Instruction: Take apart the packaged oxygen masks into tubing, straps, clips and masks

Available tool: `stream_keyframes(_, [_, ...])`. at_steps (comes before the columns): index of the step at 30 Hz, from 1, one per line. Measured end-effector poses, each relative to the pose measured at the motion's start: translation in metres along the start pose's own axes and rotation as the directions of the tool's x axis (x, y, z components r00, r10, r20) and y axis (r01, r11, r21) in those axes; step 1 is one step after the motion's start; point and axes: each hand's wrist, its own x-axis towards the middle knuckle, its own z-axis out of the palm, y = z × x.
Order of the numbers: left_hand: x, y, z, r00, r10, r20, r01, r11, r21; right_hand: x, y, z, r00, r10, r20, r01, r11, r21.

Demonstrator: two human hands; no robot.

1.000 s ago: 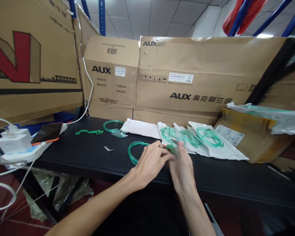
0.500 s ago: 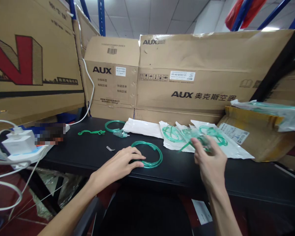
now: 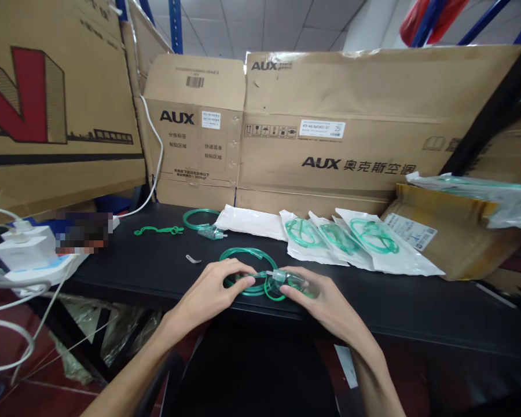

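A coil of green tubing [image 3: 242, 255] lies near the front edge of the black table [image 3: 156, 260]. My left hand [image 3: 211, 292] rests on the coil's near side, fingers curled on the tube. My right hand [image 3: 321, 298] holds a clear green mask piece [image 3: 286, 279] down on the table, right beside the coil, with a thin tube running from it toward my left fingers. Both hands almost touch over the tubing.
Three sealed bags with green masks [image 3: 342, 240] and a white bag [image 3: 249, 223] lie behind. A second mask with tubing [image 3: 202, 223], a green strap [image 3: 158, 230] and a small metal clip [image 3: 192, 259] sit left. Cardboard boxes [image 3: 330, 127] wall the back; a power strip [image 3: 30, 260] sits left.
My right hand, which was raised over the sealed bags holding the mask piece, has come down and left to the coil. My left hand stayed on the tubing and closed slightly.
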Motion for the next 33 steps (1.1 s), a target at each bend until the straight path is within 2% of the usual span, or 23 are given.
stream_keyframes(6, [0.0,0.0,0.0,1.0,0.008,-0.01,-0.009,0.999,-0.049,-0.001,-0.004,-0.001,0.997,-0.004,0.074,0.001,0.999,0.04])
stream_keyframes(16, [0.001,-0.003,0.001,1.0,0.028,0.003,-0.028,0.999,-0.03,0.0,-0.004,-0.001,0.994,0.009,0.107,-0.013,0.999,0.039])
stream_keyframes(21, [0.01,0.004,0.006,0.998,0.058,0.022,-0.058,0.998,-0.022,0.001,-0.001,-0.004,0.992,0.014,0.126,-0.014,1.0,-0.003])
stream_keyframes(26, [0.016,0.012,0.02,0.999,0.038,-0.038,-0.04,0.999,-0.036,-0.001,-0.004,-0.005,0.996,0.006,0.093,-0.001,0.999,-0.054])
stream_keyframes(33, [0.013,0.006,0.033,0.993,0.043,-0.109,-0.048,0.998,-0.042,-0.003,-0.001,0.003,0.998,-0.028,0.061,0.039,0.981,-0.192])
